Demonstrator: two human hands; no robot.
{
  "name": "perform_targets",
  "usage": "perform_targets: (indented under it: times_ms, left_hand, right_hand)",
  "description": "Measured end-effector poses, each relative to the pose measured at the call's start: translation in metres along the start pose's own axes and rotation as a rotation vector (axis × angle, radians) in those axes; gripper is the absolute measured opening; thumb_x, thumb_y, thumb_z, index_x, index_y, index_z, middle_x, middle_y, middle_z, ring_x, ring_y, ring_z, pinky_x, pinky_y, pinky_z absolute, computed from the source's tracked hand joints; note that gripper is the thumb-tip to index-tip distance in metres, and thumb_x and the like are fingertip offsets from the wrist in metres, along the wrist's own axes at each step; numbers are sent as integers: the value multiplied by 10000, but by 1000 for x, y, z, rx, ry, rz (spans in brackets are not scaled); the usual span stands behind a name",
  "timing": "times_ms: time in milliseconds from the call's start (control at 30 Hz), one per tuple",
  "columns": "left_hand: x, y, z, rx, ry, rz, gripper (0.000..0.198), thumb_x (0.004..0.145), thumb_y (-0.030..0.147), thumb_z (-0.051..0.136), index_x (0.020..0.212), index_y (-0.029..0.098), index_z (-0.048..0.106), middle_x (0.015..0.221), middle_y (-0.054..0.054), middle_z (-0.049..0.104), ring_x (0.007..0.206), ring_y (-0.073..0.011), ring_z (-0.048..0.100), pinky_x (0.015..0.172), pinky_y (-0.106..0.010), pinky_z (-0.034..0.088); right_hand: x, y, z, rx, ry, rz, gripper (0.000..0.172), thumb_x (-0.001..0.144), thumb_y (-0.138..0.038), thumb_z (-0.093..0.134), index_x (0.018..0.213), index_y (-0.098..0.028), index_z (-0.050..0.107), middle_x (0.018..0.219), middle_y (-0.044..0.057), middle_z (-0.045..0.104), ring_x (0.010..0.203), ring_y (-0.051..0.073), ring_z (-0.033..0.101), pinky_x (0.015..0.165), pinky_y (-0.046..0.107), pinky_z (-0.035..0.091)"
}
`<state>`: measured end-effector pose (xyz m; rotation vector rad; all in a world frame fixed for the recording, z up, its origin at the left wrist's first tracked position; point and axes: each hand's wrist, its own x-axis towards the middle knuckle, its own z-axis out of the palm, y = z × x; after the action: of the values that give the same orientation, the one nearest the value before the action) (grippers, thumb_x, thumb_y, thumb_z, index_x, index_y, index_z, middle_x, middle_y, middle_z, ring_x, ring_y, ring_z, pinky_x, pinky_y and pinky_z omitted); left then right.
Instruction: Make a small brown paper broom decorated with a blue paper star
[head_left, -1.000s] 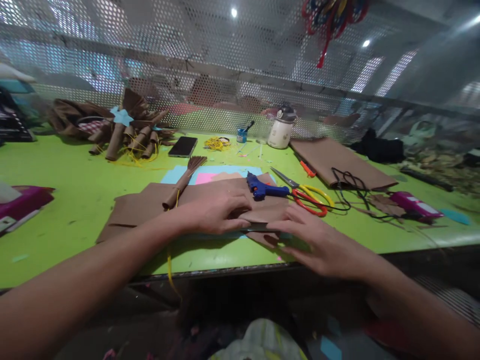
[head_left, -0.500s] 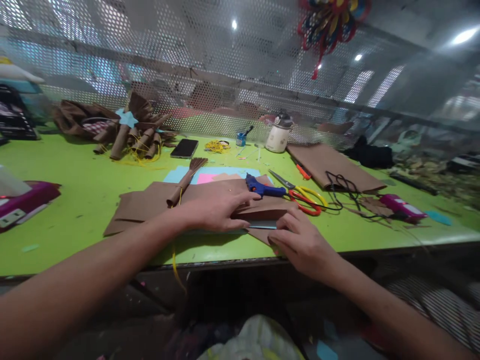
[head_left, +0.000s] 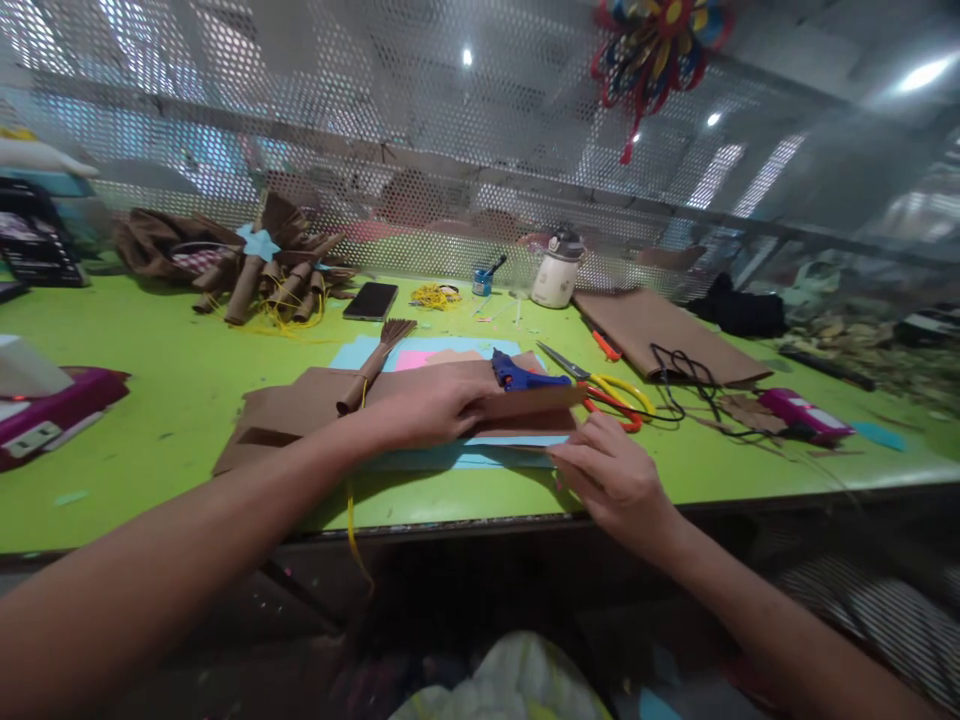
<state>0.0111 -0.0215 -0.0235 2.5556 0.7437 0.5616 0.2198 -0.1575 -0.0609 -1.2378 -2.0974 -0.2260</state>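
Note:
Brown paper (head_left: 307,395), in several folded layers, lies near the table's front edge. My left hand (head_left: 431,408) rests on it, with fingers and thumb closed on a raised flap. At the paper's right end, my right hand (head_left: 615,470) pinches the edge of a brown layer between thumb and fingers. Light blue sheets (head_left: 465,456) show under and between the brown layers. A fringed brown paper roll tied with yellow string (head_left: 364,375) lies across the paper, left of my left hand. Just behind my hands sits a blue glue gun (head_left: 525,374).
Scissors (head_left: 619,393) with yellow and red handles lie right of the glue gun. Farther back are a phone (head_left: 370,300), yellow string (head_left: 435,296), a white bottle (head_left: 556,270) and folded brown paper (head_left: 660,335). Brown rolls (head_left: 247,285) stand back left; a purple power strip (head_left: 67,410) sits left.
My left fingers, stretched out before, have closed on the flap. My right hand has shifted slightly right. The brown layer by it has lifted and flattened, and more light blue paper shows.

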Motion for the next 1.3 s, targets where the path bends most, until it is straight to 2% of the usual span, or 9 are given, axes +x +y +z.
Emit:
perform_targets:
  times_ms: [200,500,633,733,867,1000,1100,1200,1300]
  left_hand:
    - [5,-12,2,81,86,-13,342,838,274,356,1099,206,567,1068,-49,624,966,-217,543,828,-309,399]
    - [2,-7,-3,149,10,19,352,868,303,313,1101,204,558,1015,-58,632,894,-207,557,755,-298,407]
    - [1,-7,-4,199,-47,11,310,852,312,350,1019,212,591,943,-48,641,815,-191,560,675,-270,400]
    - [0,-7,-4,241,-75,9,279,848,309,365,961,209,600,906,-48,640,791,-186,558,655,-265,391]
    - [-3,-1,-4,281,-105,44,266,849,335,376,943,214,594,887,-42,633,780,-182,557,654,-266,390]
    - [-8,8,-2,356,-120,121,408,780,492,480,1091,238,552,1039,-59,605,902,-233,546,721,-302,393]
    - [-7,6,4,408,-70,108,457,760,463,519,1153,230,516,1101,-76,582,947,-253,534,751,-317,384]
    - [-5,-1,8,457,-19,6,279,830,366,414,964,197,592,938,-78,626,822,-223,560,653,-295,373]
    - [-2,-5,8,500,-3,-84,359,865,375,324,732,177,592,754,-74,624,646,-191,543,539,-283,317]
  right_hand:
    - [-4,-3,7,116,93,69,172,811,-87,511,932,-165,606,704,44,568,684,162,484,652,308,392]
    - [-6,-8,-3,199,-66,171,104,814,-209,541,768,-160,621,677,43,526,685,166,493,615,300,396]
    - [5,14,-6,-49,-53,146,122,813,-220,536,875,-144,608,841,93,573,815,205,497,730,352,417]
    - [17,30,-4,-308,-218,45,165,785,-191,545,935,-147,596,972,116,570,922,252,466,803,403,392]
    - [27,44,3,-509,-345,-66,107,784,-114,502,767,-143,603,834,111,587,883,254,467,785,400,384]
    - [33,53,5,-482,-241,-159,171,819,-103,466,758,-138,622,795,106,599,835,224,485,768,367,391]
    - [43,55,3,-453,-105,-155,208,844,-121,439,786,-140,638,749,97,600,744,203,477,712,346,399]
    - [58,55,1,-428,-48,-108,238,853,-175,452,712,-147,642,720,97,599,714,200,472,648,327,400]
    - [68,55,-2,-300,-24,-43,209,842,-195,482,740,-143,656,768,102,619,771,203,512,658,314,423]
